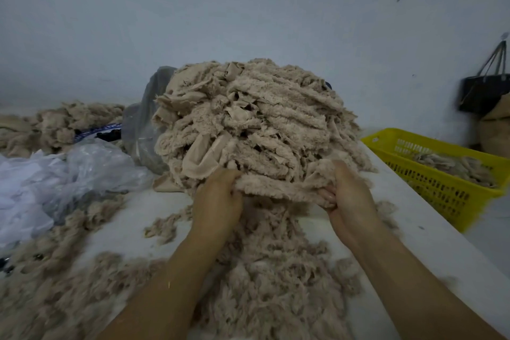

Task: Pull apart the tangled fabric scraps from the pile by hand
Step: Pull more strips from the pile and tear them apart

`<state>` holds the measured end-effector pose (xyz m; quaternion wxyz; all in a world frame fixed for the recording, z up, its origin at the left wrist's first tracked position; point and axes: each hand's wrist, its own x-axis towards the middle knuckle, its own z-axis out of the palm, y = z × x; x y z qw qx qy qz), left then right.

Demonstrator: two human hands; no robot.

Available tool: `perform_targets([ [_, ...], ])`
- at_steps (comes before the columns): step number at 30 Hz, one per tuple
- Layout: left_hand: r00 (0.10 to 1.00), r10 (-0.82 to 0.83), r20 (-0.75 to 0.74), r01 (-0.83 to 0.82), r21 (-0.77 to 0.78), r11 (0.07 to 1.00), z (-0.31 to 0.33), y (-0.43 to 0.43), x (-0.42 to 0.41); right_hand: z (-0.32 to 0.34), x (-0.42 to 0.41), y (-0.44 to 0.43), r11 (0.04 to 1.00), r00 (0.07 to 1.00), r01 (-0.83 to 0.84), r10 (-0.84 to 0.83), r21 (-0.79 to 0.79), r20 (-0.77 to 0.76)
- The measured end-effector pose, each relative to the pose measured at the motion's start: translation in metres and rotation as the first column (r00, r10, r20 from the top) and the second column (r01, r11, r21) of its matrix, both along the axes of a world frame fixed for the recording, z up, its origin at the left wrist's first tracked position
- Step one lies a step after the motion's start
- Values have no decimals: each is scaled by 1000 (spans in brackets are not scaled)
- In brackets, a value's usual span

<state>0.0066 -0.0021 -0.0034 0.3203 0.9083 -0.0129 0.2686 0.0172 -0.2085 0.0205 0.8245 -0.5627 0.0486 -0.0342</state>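
Yellow basket [441, 193] holds beige scraps [452, 165]; left hand [218, 196] and right hand [350, 193] grip the pile [248, 119].

- One big pile of tangled fabric scraps [254, 119]
- One smaller heap of scraps [55, 121]
- Two hands: left hand [218, 197], right hand [352, 196]
- One yellow basket [430, 186]
- Two plastic bags: grey bag [142, 124], clear bag [82, 168]
- One dark handbag [483, 91]

Both hands [281, 199] grip one fluffy strip [278, 191] under the scrap pile [256, 119].

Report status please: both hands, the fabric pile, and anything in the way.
Left hand and right hand grip one fleecy strip at pile base. Strip not yet pulled free. Loose scraps under the hands, nothing blocking.
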Motion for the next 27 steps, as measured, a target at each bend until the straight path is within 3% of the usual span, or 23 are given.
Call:
perform_targets([
  [3,980,-52,192,64,-57,996,8,-7,-7,-5,0,2,949,998,64,-67,-308,1],
  [6,948,-211,239,217,-1,976,11,-22,-20,-11,-5,6,882,998,50,-21,-468,68],
  [9,920,-306,243,317,-7,948,10,-32,-27,-11,-11,11,828,968,-71,191,-556,161],
  [11,936,-278,216,302,-87,949,8,-29,-24,-11,-16,15,723,923,-156,349,-673,162],
  [14,951,-248,184,265,-80,961,5,-24,-21,-11,-16,15,611,899,-130,404,-781,166],
  [17,975,-177,132,179,-4,984,4,-18,-15,-8,-16,13,669,892,-82,380,-739,246],
  [21,995,18,-97,-43,-261,964,1,14,5,-3,-18,4,812,904,-125,330,-571,272],
  [24,998,15,-60,-36,-364,931,-4,16,8,-1,-17,3,878,949,-87,217,-470,231],
  [26,997,9,-82,-54,-560,827,-7,13,12,0,-14,1,933,976,-30,105,-360,191],
  [27,993,23,-113,-98,-727,680,-5,17,14,2,-11,-2,969,986,-6,47,-247,160],
])
